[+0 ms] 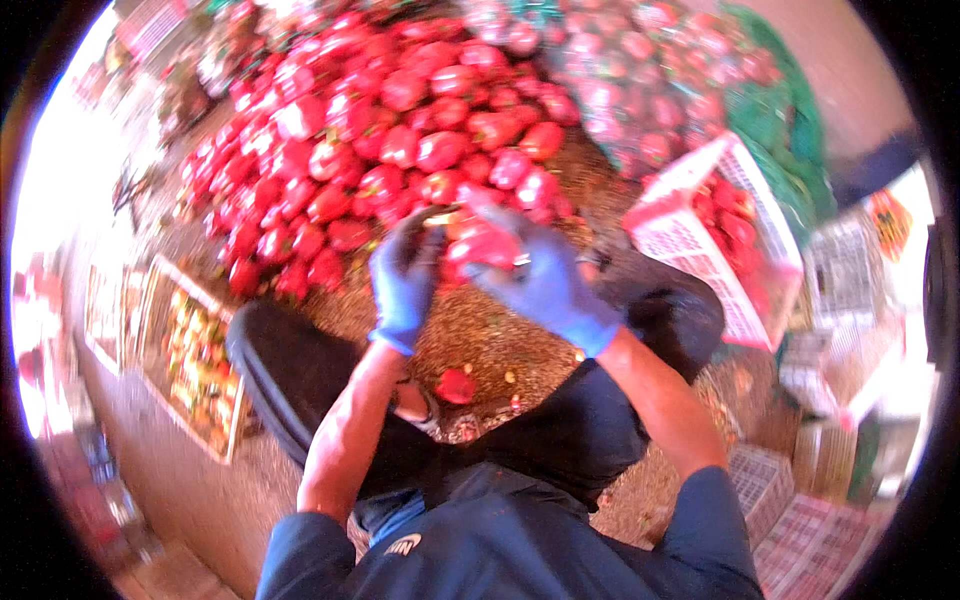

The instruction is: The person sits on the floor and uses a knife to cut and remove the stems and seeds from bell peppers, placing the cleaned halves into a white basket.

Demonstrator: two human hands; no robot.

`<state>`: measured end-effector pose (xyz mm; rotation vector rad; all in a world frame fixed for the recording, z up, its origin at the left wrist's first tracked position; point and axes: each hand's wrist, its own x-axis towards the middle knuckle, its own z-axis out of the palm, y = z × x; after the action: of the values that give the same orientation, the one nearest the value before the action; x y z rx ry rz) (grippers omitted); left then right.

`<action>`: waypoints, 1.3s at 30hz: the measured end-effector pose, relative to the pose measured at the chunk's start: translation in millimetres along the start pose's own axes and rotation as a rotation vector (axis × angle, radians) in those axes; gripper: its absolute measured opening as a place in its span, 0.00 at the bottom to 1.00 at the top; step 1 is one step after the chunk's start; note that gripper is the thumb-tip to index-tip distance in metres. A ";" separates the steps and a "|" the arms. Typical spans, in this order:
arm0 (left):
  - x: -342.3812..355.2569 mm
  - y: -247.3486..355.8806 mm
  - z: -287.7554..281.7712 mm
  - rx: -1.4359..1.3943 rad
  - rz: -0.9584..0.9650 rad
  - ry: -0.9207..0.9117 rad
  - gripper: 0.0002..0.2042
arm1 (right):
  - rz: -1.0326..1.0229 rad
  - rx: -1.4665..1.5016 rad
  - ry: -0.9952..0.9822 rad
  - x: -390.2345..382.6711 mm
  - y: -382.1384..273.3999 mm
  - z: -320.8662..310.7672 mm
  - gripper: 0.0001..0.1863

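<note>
My right hand [550,277], in a blue glove with a darker palm, has its fingers around a red bell pepper [480,250] in front of my lap. Close by on the pepper's left, my left hand [402,285] wears the same kind of glove, its fingers curled together. A small bright, yellowish thing [443,215] shows at the left fingertips, too blurred to name. Just beyond both hands rises a big heap of red bell peppers [400,145]. A loose red piece [456,386] lies on the seed-strewn ground between my legs.
On the right stands a tilted pink-white plastic crate [690,265] with red peppers inside. Mesh sacks of peppers [640,80] lie at the back right, beside green netting [775,120]. To my left is a crate [237,420] of yellowish pepper cores. Several crates [765,485] sit at lower right.
</note>
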<state>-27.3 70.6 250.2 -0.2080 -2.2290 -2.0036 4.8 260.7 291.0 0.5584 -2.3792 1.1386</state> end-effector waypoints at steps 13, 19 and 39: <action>6.6 -8.2 -24.0 -0.475 -0.288 -0.594 0.26 | 0.266 0.334 -0.063 -9.3 -8.2 -18.5 0.22; 2.3 -9.1 -13.4 -0.051 -0.276 -0.777 0.18 | 0.446 0.262 -0.201 -12.1 -0.5 -34.8 0.38; -4.4 -28.9 20.4 -1.010 -0.457 -0.371 0.10 | 0.733 0.840 0.121 1.6 -14.4 -65.7 0.25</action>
<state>-28.7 87.8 219.0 -0.1777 -1.2313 -3.4259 25.2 304.5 337.8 -0.1977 -1.9396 2.4306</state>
